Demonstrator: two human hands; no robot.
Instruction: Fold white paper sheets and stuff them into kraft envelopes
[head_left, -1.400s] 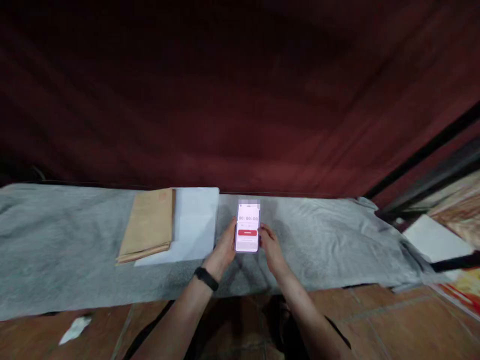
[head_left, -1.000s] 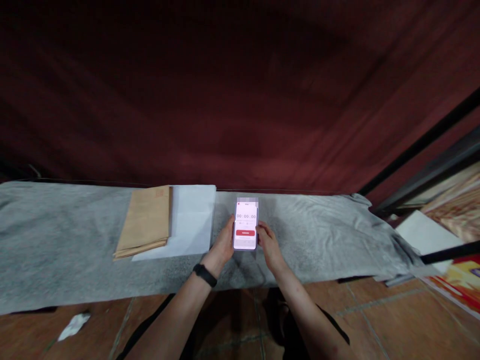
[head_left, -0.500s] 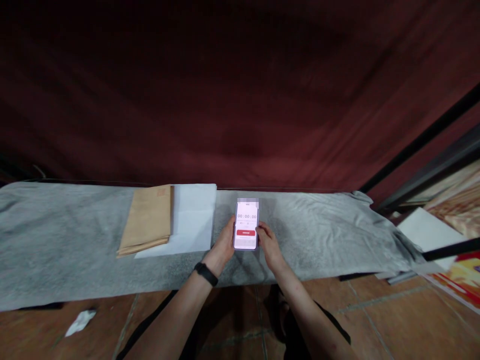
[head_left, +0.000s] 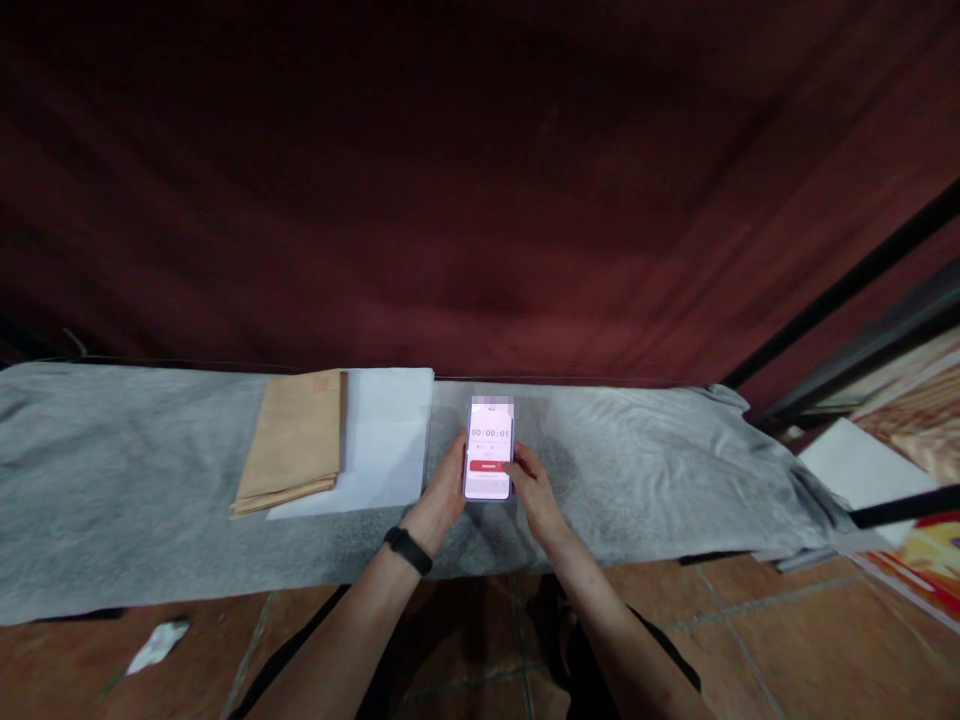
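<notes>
Backdrop [head_left: 480,200], dark red, behind grey-draped table [head_left: 637,480]; white paper [head_left: 386,440] under brown envelopes [head_left: 296,435], both unheld. Left hand [head_left: 448,488] grips left side of smartphone [head_left: 487,484]; right hand [head_left: 536,490] half-curled, thumb [head_left: 510,468] at red button [head_left: 485,466]. Smartphone over table, right of paper; timer [head_left: 490,433] apparently started, remainder unclear. Screen up, long axis fore-aft, top toward backdrop.

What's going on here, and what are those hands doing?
A person is using a rectangular phone with a bright, lit screen. The left hand holds its left side, while the right hand is at its right edge, thumb over the screen by a red button. Whether it presses is too small to tell. To the left, flat brown paper envelopes lie partly on white paper sheets, on a grey cloth.
</notes>
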